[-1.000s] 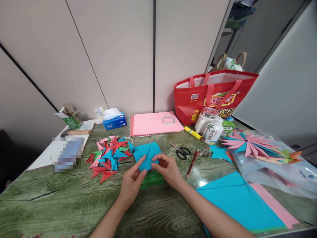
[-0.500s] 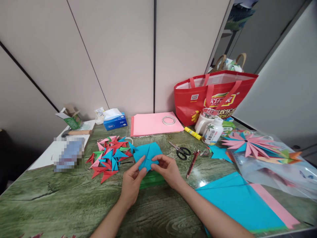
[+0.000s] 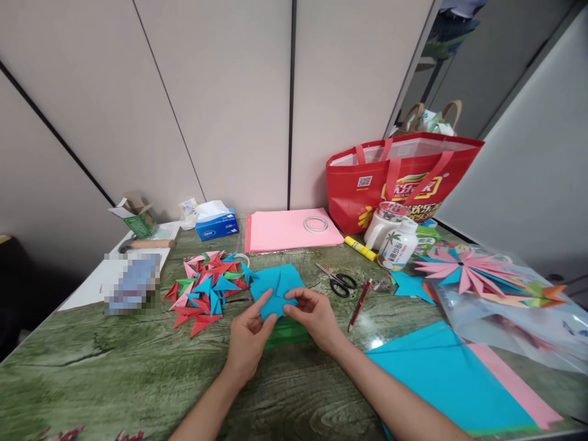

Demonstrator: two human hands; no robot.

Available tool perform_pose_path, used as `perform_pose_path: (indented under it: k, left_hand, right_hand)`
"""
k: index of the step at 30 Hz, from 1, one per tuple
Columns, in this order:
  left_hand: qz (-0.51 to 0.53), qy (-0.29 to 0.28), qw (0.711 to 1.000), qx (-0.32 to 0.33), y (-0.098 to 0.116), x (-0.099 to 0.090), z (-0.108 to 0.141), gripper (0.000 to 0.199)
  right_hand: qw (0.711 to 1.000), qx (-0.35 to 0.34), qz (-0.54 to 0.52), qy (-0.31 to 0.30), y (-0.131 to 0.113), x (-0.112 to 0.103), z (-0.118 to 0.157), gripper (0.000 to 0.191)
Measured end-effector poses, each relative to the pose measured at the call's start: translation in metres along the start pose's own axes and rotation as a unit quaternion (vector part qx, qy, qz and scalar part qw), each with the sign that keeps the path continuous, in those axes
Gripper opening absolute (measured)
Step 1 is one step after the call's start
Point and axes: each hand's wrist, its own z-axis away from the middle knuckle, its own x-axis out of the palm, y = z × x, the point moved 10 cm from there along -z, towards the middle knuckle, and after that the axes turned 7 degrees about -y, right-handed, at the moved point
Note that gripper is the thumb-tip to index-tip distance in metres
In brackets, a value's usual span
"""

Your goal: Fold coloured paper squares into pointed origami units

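A folded sheet of blue paper (image 3: 277, 283) is held between my two hands, with crease lines and a flap on its upper face. My left hand (image 3: 248, 334) pinches its lower left edge between thumb and fingers. On the right edge, my right hand (image 3: 315, 313) grips it with thumb and bent fingers. Green paper (image 3: 287, 334) lies on the table just below it. Left of my hands is a pile of folded red, blue, pink and green paper pieces (image 3: 211, 288). Black-handled scissors (image 3: 340, 283) and a red pencil (image 3: 361, 305) lie to the right.
Large blue sheets (image 3: 454, 380) lie at the front right, near a pink paper star (image 3: 463, 269) on plastic. Behind stand a white bottle (image 3: 399, 246), a red bag (image 3: 349, 190), a glue stick (image 3: 360, 248), pink paper (image 3: 280, 229) and a tissue box (image 3: 218, 228). A hammer (image 3: 151, 244) is at left.
The view has shifted slightly, so everything sits a little further right. Both hands keep hold of the blue paper, and its lower part has changed shape slightly between my fingers.
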Motion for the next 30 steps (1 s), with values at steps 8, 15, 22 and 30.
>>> perform_pose_path:
  k: [8,15,22,30]
  left_hand:
    - [0.01,0.003,1.0,-0.003,0.001,0.0,0.001,0.057]
    - [0.014,0.002,1.0,0.002,0.002,0.001,0.0,0.057]
    - [0.009,-0.026,1.0,-0.01,-0.002,0.008,0.0,0.057]
    - [-0.004,-0.052,0.999,0.008,0.004,0.014,0.001,0.06]
  right_hand:
    - [1.0,-0.01,0.002,-0.003,-0.001,0.001,0.001,0.024]
    - [1.0,0.008,-0.016,-0.004,0.005,0.002,0.002,0.024]
    - [0.999,0.012,0.023,0.028,0.006,-0.002,0.005,0.029]
    - [0.999,0.004,0.019,0.035,0.003,-0.004,0.004,0.029]
